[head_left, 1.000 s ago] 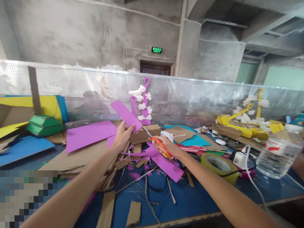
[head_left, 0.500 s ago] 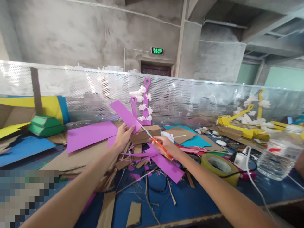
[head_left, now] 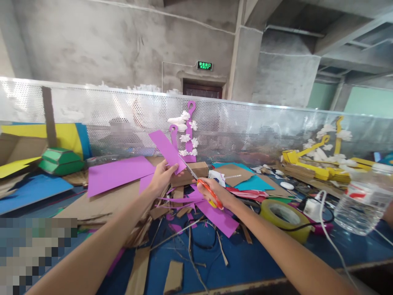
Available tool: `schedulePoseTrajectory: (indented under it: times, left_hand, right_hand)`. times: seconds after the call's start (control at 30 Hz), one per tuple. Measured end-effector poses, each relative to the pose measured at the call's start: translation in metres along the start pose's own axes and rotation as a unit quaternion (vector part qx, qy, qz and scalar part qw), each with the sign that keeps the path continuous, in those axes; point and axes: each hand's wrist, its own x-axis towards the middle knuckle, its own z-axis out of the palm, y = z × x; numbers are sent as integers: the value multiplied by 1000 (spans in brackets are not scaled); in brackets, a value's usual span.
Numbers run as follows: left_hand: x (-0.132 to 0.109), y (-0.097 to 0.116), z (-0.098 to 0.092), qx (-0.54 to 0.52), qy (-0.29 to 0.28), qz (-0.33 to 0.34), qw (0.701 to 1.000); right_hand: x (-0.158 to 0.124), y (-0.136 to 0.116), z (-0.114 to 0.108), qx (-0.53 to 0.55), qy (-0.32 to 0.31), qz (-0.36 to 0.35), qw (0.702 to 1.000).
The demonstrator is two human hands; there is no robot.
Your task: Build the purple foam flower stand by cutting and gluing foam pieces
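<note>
My left hand (head_left: 163, 175) pinches the lower end of a purple paper strip (head_left: 166, 148), which is held up at a slant over the table. Fingers of my right hand (head_left: 211, 189) are wrapped round the orange handles of a pair of scissors (head_left: 194, 175). The scissor blades point up and left and meet the strip's lower right edge; whether they bite into it I cannot tell. Below the hands lies another purple piece (head_left: 219, 218) among thin purple offcuts. A larger purple sheet (head_left: 119, 174) rests on cardboard to the left.
Behind stands a perforated metal screen (head_left: 233, 127) with a purple hooked piece (head_left: 190, 135) bearing white tufts before it. At right are a tape roll (head_left: 284, 217), a white plug with cable (head_left: 312, 207) and a plastic bottle (head_left: 357, 205). Cardboard scraps (head_left: 173, 276) litter the front.
The purple strip and my left hand have shifted slightly right. The scissors have turned a little in my right hand, showing more of the handle loops, with the blades still at the strip.
</note>
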Motion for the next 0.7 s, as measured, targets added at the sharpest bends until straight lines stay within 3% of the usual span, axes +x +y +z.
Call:
schedulePoseTrajectory:
  times: [0.4,0.57,0.7]
  left_hand:
    - [-2,4,3,-33,1,-25,999]
    - [5,1,-11,-73,80,-26,994]
    - [8,1,-18,-54,96,0,994]
  right_hand:
    - [-4,-8,-1,-34,27,-14,999]
    - [-5,-17,-8,-63,-4,-35,997]
    - [-4,-12,-10,-80,-10,-51,995]
